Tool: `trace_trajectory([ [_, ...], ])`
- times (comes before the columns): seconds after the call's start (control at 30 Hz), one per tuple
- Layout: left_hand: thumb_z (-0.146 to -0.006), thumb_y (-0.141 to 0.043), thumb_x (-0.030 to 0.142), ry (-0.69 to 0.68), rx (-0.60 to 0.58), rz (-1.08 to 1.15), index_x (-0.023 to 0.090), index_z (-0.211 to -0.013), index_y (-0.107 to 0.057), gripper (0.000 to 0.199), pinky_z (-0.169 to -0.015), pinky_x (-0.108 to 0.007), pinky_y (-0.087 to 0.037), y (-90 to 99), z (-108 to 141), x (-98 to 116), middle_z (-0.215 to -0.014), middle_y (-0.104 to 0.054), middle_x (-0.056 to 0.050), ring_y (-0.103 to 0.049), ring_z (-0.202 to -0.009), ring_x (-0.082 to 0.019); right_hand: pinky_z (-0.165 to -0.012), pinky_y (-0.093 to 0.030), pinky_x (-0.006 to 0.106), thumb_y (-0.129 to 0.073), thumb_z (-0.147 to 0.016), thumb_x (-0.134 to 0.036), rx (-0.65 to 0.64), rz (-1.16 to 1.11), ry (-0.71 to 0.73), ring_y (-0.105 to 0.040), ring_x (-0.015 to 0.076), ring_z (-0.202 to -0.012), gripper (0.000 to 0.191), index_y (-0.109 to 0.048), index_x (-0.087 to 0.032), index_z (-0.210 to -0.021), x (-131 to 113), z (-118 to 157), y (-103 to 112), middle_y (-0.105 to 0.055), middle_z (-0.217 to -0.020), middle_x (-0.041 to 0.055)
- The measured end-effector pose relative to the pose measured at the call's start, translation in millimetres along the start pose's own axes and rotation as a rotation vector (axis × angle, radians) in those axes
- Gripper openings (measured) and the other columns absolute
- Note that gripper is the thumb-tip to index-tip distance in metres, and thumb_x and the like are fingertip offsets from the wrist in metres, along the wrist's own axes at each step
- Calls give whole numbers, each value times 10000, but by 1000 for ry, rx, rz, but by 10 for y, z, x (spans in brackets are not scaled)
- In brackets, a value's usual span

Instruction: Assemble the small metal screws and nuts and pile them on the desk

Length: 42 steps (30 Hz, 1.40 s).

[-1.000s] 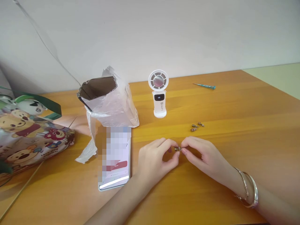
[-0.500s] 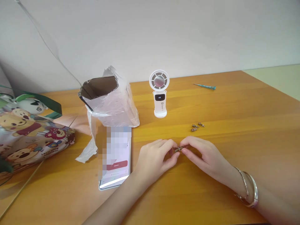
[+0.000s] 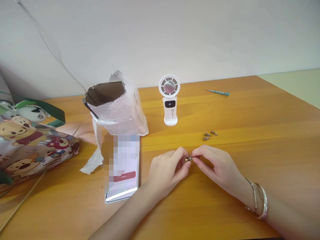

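Fingers: those of the left hand (image 3: 170,175) and right hand (image 3: 215,163) close narrowly from opposite sides on a small ribbed brass threaded fitting (image 3: 189,159), a two-handed pinch that seems to suit so tiny a part.

Fitting's place: held just above the honey-coloured wooden desk (image 3: 250,113), between both hands.

Spare parts: three matching brass fittings (image 3: 209,135) lie grouped just ahead, within easy reach.

Tool: a slim blue-handled screwdriver (image 3: 217,92) lies toward the desk's far edge.

Farther out: a white handheld fan (image 3: 169,100) stands upright; a smartphone with a pixelated screen (image 3: 122,170), a plastic-wrapped cardboard box (image 3: 120,113) and a glossy cartoon-bear bag (image 3: 32,143) sit leftward.
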<state>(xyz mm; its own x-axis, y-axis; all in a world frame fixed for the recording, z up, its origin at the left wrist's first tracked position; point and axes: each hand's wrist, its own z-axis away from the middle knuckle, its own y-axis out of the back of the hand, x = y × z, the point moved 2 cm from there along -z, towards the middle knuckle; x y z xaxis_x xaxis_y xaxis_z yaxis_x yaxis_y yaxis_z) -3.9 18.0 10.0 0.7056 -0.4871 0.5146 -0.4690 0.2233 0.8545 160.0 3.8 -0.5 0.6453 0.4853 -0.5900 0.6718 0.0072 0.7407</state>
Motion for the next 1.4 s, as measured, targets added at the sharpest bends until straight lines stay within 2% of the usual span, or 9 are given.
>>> trace_trajectory([
  [0.13,-822,-475,280,-102,151,-199,218,-780,-517,86,-479,-228,-298,-65,4,-20,-651,-613,49,-548,-570,-119,-615,-378,264,-418,-861,-190,-63,18,-67,-540,137,-658,93,-504,-222,-848,-28,-16,-14,-599,-751,-9],
  [0.23,-822,-477,278,-205,275,-317,213,-738,-540,124,-492,-240,-297,-84,8,-22,-607,-593,43,-533,-557,-117,-611,-362,274,-400,-857,-186,-87,47,-66,-511,142,-640,119,-501,-214,-800,-62,-29,-8,-567,-700,-10],
  [0.37,-837,-473,272,-276,346,-411,216,-727,-568,156,-506,-253,-296,-94,10,-16,-565,-562,44,-515,-542,-111,-587,-346,266,-421,-822,-172,-79,107,-67,-476,134,-602,117,-495,-209,-740,-64,-38,-21,-531,-648,-18],
  [0.5,-852,-463,266,-279,341,-447,226,-735,-589,176,-505,-261,-287,-93,10,-8,-551,-551,44,-502,-530,-108,-565,-338,259,-442,-780,-156,-77,147,-107,-470,132,-584,98,-488,-212,-714,-45,-40,-35,-538,-631,-24],
  [0.73,-851,-464,254,-287,353,-449,223,-705,-594,198,-506,-269,-271,-80,10,9,-536,-549,37,-493,-519,-106,-559,-342,254,-451,-767,-168,-91,106,-96,-496,133,-578,80,-481,-222,-717,-57,-36,-4,-561,-626,-30],
  [0.87,-848,-461,218,-294,353,-451,227,-700,-596,200,-496,-270,-249,-96,2,20,-522,-540,40,-477,-501,-99,-541,-318,239,-459,-726,-173,-91,128,-149,-470,124,-559,77,-429,-220,-673,-50,-46,-33,-528,-598,-46],
  [1.03,-852,-452,206,-297,370,-473,224,-681,-582,216,-487,-274,-244,-114,-5,54,-487,-500,47,-440,-454,-95,-581,-321,241,-423,-691,-134,-76,141,-141,-357,107,-474,150,-317,-214,-619,-63,-61,-60,-412,-496,-72],
  [1.4,-843,-467,193,-337,328,-484,203,-649,-538,207,-486,-277,-255,-143,-11,84,-509,-499,42,-449,-452,-94,-525,-288,218,-425,-686,-123,-115,84,-167,-328,106,-488,199,-263,-211,-612,-66,-61,-56,-375,-498,-75],
])
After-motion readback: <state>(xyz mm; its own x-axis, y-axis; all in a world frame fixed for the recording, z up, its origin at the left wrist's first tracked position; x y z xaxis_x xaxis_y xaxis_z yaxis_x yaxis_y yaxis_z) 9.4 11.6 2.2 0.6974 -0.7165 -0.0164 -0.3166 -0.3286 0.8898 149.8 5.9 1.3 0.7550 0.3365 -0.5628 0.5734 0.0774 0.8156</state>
